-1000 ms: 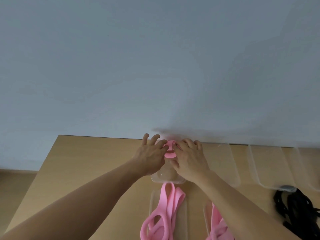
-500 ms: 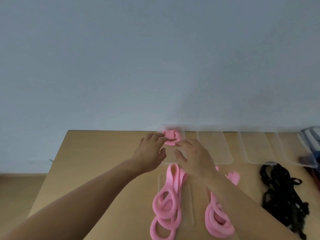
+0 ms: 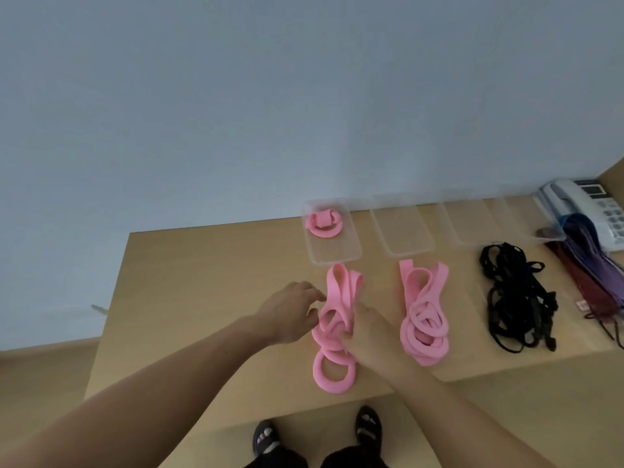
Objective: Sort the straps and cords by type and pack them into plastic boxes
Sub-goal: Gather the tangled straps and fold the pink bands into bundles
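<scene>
One coiled strap [image 3: 322, 225] sits in the box [image 3: 334, 260] at upper centre. At the mid-frame pink pile [image 3: 341, 285] my left hand [image 3: 290, 314] is loosely open, my right hand [image 3: 369, 334] burrowed into loops, grip unclear. Next: free one strap, coil it

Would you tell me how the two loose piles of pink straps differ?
The left hand and right hand are at the left pile; the right pile lies untouched. The left pile sits before the leftmost box, which holds a coiled pink strap; the right pile before the next box, which looks empty. Both are pink, flat and loosely tangled.
</scene>
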A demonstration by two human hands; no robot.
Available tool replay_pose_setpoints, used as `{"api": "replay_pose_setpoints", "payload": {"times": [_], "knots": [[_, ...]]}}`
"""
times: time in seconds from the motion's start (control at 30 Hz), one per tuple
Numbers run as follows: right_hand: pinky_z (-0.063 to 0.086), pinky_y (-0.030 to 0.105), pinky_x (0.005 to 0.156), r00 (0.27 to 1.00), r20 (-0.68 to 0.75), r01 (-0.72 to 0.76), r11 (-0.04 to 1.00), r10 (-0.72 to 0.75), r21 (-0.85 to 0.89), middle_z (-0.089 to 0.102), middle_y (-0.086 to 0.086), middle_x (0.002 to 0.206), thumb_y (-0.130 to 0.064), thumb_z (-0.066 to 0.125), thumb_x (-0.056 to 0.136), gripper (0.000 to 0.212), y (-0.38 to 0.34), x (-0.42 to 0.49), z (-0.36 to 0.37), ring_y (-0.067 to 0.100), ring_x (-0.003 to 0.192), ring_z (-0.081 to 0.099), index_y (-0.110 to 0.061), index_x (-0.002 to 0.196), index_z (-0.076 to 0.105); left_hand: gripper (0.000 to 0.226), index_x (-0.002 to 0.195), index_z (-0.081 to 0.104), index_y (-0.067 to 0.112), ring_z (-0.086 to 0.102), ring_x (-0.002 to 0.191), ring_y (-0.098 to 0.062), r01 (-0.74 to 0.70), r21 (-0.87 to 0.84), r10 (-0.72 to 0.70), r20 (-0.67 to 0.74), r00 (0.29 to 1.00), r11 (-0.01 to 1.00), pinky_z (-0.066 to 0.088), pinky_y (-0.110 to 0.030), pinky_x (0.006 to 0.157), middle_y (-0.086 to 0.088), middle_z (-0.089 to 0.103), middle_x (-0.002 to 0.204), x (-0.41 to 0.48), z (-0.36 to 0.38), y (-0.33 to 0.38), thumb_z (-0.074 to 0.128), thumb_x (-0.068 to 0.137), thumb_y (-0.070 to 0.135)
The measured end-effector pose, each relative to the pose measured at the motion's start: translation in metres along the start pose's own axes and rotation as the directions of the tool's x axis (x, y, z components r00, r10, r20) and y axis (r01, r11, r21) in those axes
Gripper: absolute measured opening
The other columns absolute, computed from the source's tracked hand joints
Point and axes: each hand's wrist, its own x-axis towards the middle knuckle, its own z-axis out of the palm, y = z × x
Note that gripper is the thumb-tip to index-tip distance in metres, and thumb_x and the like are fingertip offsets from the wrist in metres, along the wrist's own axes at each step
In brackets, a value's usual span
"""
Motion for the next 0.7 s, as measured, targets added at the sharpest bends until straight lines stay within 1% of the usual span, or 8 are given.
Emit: {"api": "replay_pose_setpoints", "payload": {"times": [0.1,0.2,0.27,0.33,0.43,0.53,0.63,0.7], "knots": [[0.048,0.024,0.06,0.998,-0.017,-0.058,0.996,0.059,0.062,0.056,-0.005,0.077,-0.021,0.058,0.091,0.014,-0.001,0.004,0.0,0.012,0.065,0.055,-0.012,0.1,0.053,0.05,0.143,0.046,0.026,0.041,0.133,-0.021,0.017,0.024,-0.019,0.062,0.998,1.0,0.038,-0.033,0.106,0.002,0.044,0.147,-0.003,-0.004,0.001,0.047,0.094,0.017],[0.041,0.019,0.052,0.988,0.08,-0.146,0.969,0.133,0.198,0.057,-0.006,0.067,-0.022,0.062,0.089,0.014,-0.001,0.006,-0.011,0.01,0.059,0.056,-0.017,0.077,0.056,0.062,0.147,0.039,0.028,0.039,0.136,-0.02,0.035,0.062,-0.04,0.087,0.995,0.997,0.04,-0.035,0.106,0.004,0.039,0.151,-0.008,-0.008,0.003,0.049,0.09,0.008],[0.04,0.019,0.05,0.969,0.137,-0.242,0.901,0.205,0.361,0.06,-0.004,0.062,-0.017,0.067,0.083,0.015,-0.002,0.007,-0.02,0.009,0.054,0.055,-0.015,0.07,0.06,0.07,0.15,0.034,0.03,0.037,0.137,-0.02,0.028,0.095,-0.039,0.12,0.992,0.995,0.041,-0.036,0.106,0.004,0.036,0.153,-0.01,-0.01,0.004,0.055,0.088,0.007],[0.044,0.026,0.049,0.946,0.207,-0.325,0.736,0.25,0.593,0.065,0.003,0.062,-0.006,0.068,0.078,0.004,-0.006,0.007,-0.034,0.015,0.054,0.059,-0.007,0.074,0.068,0.079,0.152,0.028,0.03,0.032,0.14,-0.019,0.007,0.14,-0.028,0.144,0.989,0.99,0.039,-0.036,0.109,0.004,0.032,0.155,-0.012,-0.013,0.005,0.067,0.085,0.014],[0.044,0.031,0.047,0.911,0.362,-0.411,0.348,0.2,0.842,0.058,0.014,0.063,0.011,0.057,0.077,0.01,-0.017,0.006,-0.061,0.022,0.052,0.056,0.003,0.072,0.061,0.091,0.153,0.023,0.031,0.024,0.144,-0.016,-0.026,0.152,0.007,0.126,0.992,0.988,0.033,-0.031,0.11,0.006,0.026,0.158,-0.015,-0.02,0.011,0.077,0.08,0.031],[0.048,0.027,0.043,0.919,0.39,-0.395,0.122,0.067,0.91,0.054,0.012,0.06,0.014,0.051,0.082,0.025,-0.025,0.002,-0.1,0.018,0.047,0.055,0.002,0.063,0.061,0.071,0.149,0.035,0.033,0.036,0.136,-0.012,-0.087,-0.007,0.087,-0.045,0.995,0.996,0.038,-0.03,0.107,0.01,0.036,0.153,-0.021,-0.035,0.028,0.068,0.087,0.037],[0.053,0.028,0.046,0.948,0.317,-0.311,0.151,-0.014,0.938,0.06,0.014,0.065,0.008,0.058,0.086,0.016,-0.031,-0.004,-0.142,0.024,0.053,0.063,0.004,0.074,0.068,0.042,0.136,0.055,0.023,0.056,0.119,-0.016,-0.152,-0.125,0.11,-0.292,0.95,0.98,0.045,-0.032,0.098,0.005,0.059,0.135,-0.025,-0.062,0.051,0.058,0.094,0.023],[0.051,0.028,0.044,0.985,0.173,-0.155,0.372,-0.014,0.915,0.061,0.009,0.069,-0.007,0.063,0.09,0.004,-0.035,-0.009,-0.167,0.026,0.056,0.066,-0.004,0.088,0.066,0.031,0.126,0.062,0.018,0.065,0.101,-0.019,-0.17,-0.253,0.07,-0.362,0.93,0.952,0.052,-0.034,0.086,0.001,0.07,0.114,-0.026,-0.081,0.068,0.052,0.096,0.02]]}}
